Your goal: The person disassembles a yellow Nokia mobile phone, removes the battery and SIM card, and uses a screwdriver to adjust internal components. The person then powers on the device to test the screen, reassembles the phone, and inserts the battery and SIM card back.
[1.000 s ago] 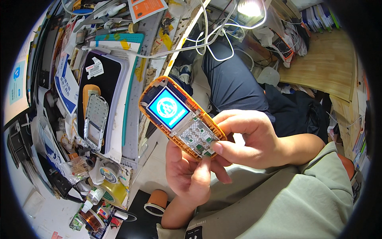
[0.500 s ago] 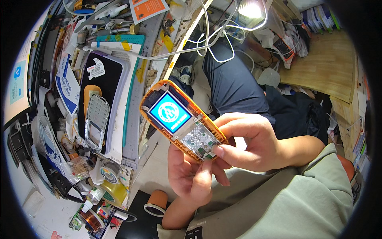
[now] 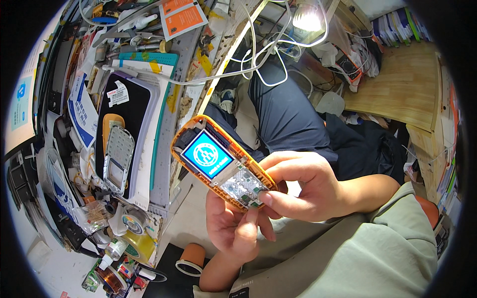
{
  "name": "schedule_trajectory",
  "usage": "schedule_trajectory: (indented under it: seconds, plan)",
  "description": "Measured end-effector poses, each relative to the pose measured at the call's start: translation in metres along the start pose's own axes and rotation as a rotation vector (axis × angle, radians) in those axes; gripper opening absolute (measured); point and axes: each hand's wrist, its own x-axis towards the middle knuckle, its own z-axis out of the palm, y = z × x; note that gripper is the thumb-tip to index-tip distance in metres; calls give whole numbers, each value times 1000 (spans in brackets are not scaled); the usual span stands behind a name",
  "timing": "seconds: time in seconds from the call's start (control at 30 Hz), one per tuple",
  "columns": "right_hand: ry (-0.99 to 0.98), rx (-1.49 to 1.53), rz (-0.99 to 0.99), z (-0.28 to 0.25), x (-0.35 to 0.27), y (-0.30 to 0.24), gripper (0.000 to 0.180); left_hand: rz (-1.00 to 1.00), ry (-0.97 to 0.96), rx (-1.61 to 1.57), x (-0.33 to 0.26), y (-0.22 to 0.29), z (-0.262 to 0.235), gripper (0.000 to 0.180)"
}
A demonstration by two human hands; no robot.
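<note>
Lowered the opened orange phone (image 3: 223, 166) a little in view since a second ago and tipped it slightly flatter, with the blue screen (image 3: 207, 154) lit as before. Held it between the counter (image 3: 176, 124) and the dark trouser leg (image 3: 293, 119), left grip (image 3: 232, 231) grasping its lower end, right grip (image 3: 304, 186) pinching its right side, thumb over the circuit board (image 3: 241, 186). Had the cluttered counter at left, bearing a grey phone frame (image 3: 120, 144) on a black slab (image 3: 136, 114), a teal mat (image 3: 171, 60) and a copper wire spool (image 3: 110, 280). Faced a glowing lamp (image 3: 307, 20) and white cables (image 3: 253, 70), with a wooden shelf (image 3: 397, 84) at right.
</note>
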Motion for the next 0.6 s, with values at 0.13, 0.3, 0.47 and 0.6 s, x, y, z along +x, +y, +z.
schedule_trajectory:
  seconds: [0.13,0.3,0.47,0.6]
  plan:
    - [2,1,0,0,1,2,18,-8,9,-7,0,0,1,65]
    - [6,-6,4,0,1,0,17,-13,6,-5,0,-1,1,65]
    - [1,16,40,-1,0,-1,16,-18,-4,17,0,-1,-1,66]
    - [1,8,17,0,1,1,16,10,-42,-3,0,-2,-1,67]
